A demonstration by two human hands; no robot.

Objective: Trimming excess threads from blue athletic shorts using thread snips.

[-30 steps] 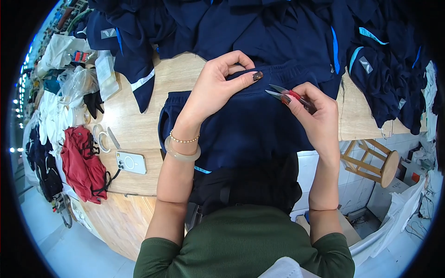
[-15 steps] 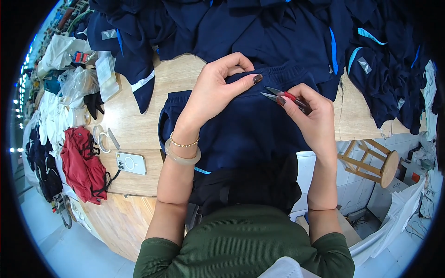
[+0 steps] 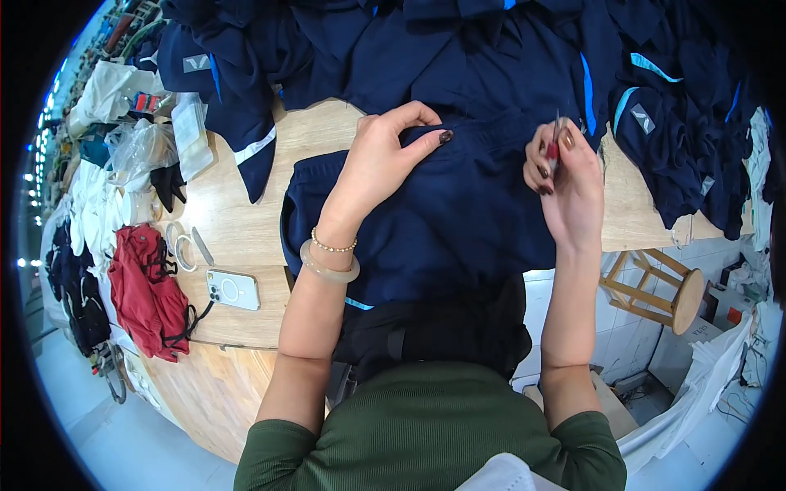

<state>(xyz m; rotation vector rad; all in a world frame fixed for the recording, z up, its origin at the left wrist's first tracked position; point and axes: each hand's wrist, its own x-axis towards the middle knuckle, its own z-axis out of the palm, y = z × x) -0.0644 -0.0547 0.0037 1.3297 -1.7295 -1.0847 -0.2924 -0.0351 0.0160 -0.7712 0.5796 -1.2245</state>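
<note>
A navy garment with a gathered elastic waistband lies in front of me, its near part hanging over the table edge toward my lap. My left hand pinches the waistband between thumb and fingers. Right of it, my right hand is raised over the garment's right side, closed around small thread snips with a red part on the handle. The snips' blades point away from me, and the fingers partly hide them. A beaded bracelet and a pale bangle circle my left wrist.
More navy garments with light blue strips are heaped along the far side and right. On the wooden table at left lie a phone, tape rolls, a red bag and plastic packets. A wooden stool stands at right.
My right hand has moved right, away from the waistband, and turned, so the snips point away from me instead of left. My left hand has stayed nearly in place, still pinching the cloth.
</note>
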